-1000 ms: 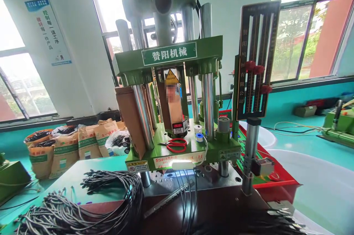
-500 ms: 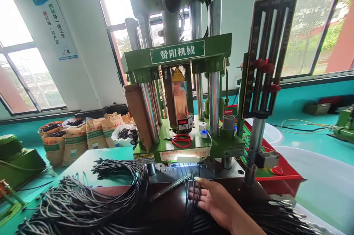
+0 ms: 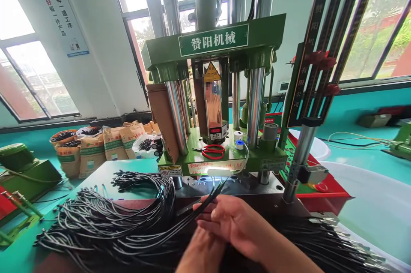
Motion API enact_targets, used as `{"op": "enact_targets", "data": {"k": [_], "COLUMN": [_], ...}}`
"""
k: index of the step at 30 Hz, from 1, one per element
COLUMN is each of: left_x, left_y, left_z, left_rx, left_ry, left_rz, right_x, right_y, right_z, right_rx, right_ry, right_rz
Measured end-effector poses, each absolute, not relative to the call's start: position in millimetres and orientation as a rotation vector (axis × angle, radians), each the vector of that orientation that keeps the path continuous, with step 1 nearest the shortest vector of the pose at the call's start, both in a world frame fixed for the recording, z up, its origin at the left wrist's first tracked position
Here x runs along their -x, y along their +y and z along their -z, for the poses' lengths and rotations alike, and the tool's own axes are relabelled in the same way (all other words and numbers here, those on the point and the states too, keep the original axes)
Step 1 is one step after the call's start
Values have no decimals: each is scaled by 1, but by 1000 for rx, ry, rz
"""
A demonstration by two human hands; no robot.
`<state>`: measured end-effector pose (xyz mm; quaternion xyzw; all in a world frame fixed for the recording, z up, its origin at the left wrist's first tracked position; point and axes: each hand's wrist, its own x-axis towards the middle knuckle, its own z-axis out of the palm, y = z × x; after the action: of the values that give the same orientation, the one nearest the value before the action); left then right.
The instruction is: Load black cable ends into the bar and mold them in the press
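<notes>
Several black cables (image 3: 219, 189) slant through the right hand (image 3: 233, 221), their upper stretch just in front of the green press (image 3: 266, 33), their lower lengths trailing left toward a larger cable bundle (image 3: 102, 217). The right forearm reaches in from the lower right, fingers bent closed about the cables. From the bottom edge, the left hand (image 3: 204, 241) rises beneath the right, its fingers largely hidden; I cannot tell its grip.

I see my right hand (image 3: 233, 221) gripping black cables (image 3: 213, 196); left hand (image 3: 204, 244) at its seven o'clock, partly hidden. Red-handled scissors (image 3: 212, 151) on green press (image 3: 231, 52) at twelve; cable heap (image 3: 105, 217) at nine.
</notes>
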<state>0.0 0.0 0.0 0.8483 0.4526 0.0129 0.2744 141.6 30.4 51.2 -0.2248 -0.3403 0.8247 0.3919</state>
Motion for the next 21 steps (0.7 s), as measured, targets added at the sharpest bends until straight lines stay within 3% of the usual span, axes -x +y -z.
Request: {"op": "enact_targets", "data": {"k": [3, 7, 15, 21], "left_x": [39, 68, 67, 57], "left_y": [13, 2, 3, 0], "left_z": [-8, -39, -58, -56], "left_rx": [-2325, -2261, -2161, -2219], "left_ry": [1378, 1489, 1493, 1518], "left_rz": [283, 176, 30, 49], "right_x": [-173, -204, -194, -183], "right_y": [32, 27, 24, 26], "right_z": [-42, -10, 3, -3], "right_rx": [807, 1240, 1261, 1175], "right_ry": [-1696, -2350, -2457, -2398], "right_rz": [-1711, -1108, -762, -755]}}
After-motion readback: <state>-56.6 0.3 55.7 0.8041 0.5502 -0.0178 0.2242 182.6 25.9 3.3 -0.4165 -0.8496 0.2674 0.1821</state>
